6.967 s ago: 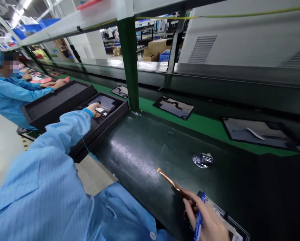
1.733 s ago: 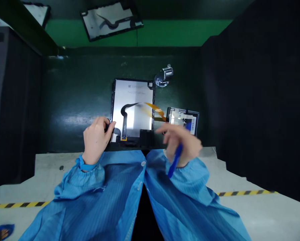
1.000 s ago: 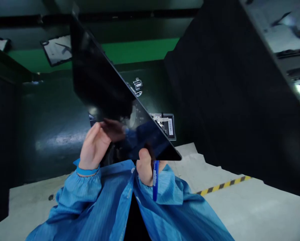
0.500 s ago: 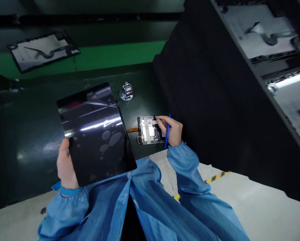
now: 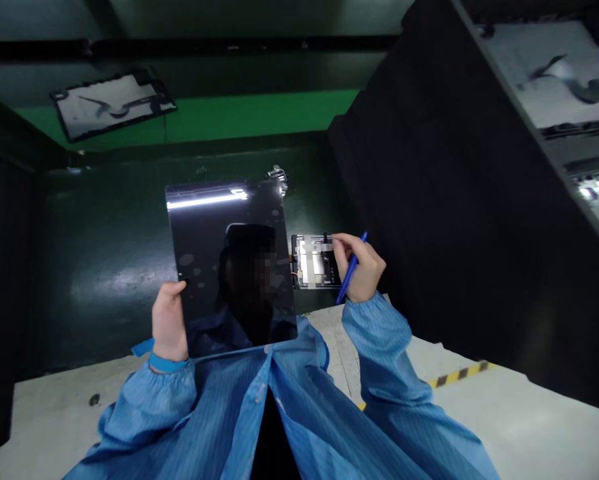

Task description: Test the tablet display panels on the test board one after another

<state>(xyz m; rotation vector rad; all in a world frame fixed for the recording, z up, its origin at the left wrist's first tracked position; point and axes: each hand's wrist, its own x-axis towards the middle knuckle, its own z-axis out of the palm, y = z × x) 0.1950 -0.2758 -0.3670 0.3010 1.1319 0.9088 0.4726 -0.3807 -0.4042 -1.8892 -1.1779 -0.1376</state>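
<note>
My left hand (image 5: 168, 321) grips the lower left edge of a thin black tablet display panel (image 5: 232, 267), holding it up with its glossy glass face toward me. My right hand (image 5: 363, 268) holds a blue pen (image 5: 349, 279), and its fingertips touch a small circuit board (image 5: 313, 262) in a black frame on the bench. A thin orange flex cable is barely visible between the panel and the board. Partly hidden behind the panel's top edge is a metal tally counter (image 5: 278, 179).
The dark green bench (image 5: 129, 220) runs under my hands. Beyond it, a panel (image 5: 112, 103) lies on a green conveyor belt. A large dark shape fills the right side, with another panel (image 5: 554, 73) at the upper right. Floor with yellow-and-black tape (image 5: 459, 375) lies below.
The panel has left the bench and turned over, its glass face now toward me. It has swung upright in my left hand, while my right hand has moved onto the circuit board.
</note>
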